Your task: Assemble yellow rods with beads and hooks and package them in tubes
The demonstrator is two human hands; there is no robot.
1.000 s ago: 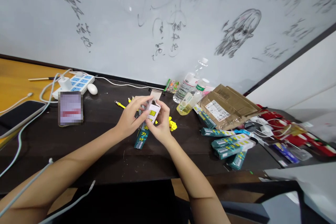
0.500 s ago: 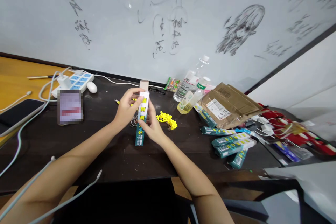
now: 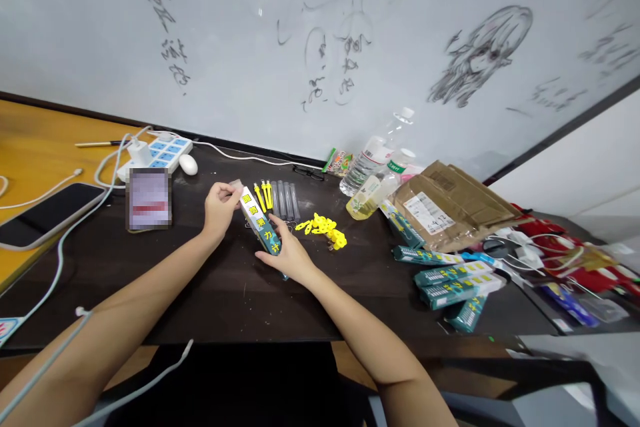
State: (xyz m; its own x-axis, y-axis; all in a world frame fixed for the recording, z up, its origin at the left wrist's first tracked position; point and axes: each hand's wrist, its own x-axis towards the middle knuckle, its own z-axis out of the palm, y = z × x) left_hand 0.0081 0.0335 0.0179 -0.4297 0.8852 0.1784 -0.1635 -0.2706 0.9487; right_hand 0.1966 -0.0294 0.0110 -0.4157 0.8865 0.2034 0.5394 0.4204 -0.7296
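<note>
A long narrow box, white and teal with yellow characters, lies tilted over the dark table. My right hand grips its near end. My left hand pinches the open flap at its far end. Just behind the box lie several clear tubes with yellow ends side by side. A heap of small yellow plastic pieces sits to the right of my right hand.
Several more teal boxes lie at the right, beside flattened cardboard packaging and plastic bottles. A power strip, a white mouse, a phone and cables occupy the left. A whiteboard stands behind.
The box went from upright between both hands to tilted low over the table. My left hand moved left to the flap. The tubes behind are now uncovered.
</note>
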